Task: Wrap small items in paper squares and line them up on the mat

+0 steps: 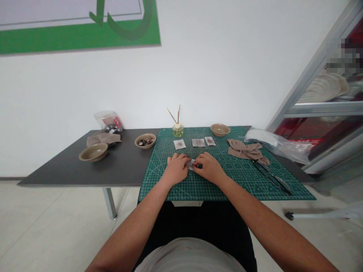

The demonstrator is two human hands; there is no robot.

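On the green cutting mat, a small pale packet with dark specks lies between my two hands. The fingers of my left hand are closed on its left side. My right hand pinches its right side, and a small dark thing that I cannot make out shows at those fingers. Beyond my hands lie similar flat packets: one packet on the left, another packet in the middle, and a third packet to the right. My fingers partly hide the held packet.
A reed diffuser and a brown bowl stand at the mat's back. Rightward lie a brown cloth, tweezers-like dark tools and a plastic bag. Leftward are a filled bowl, another bowl and a clear container.
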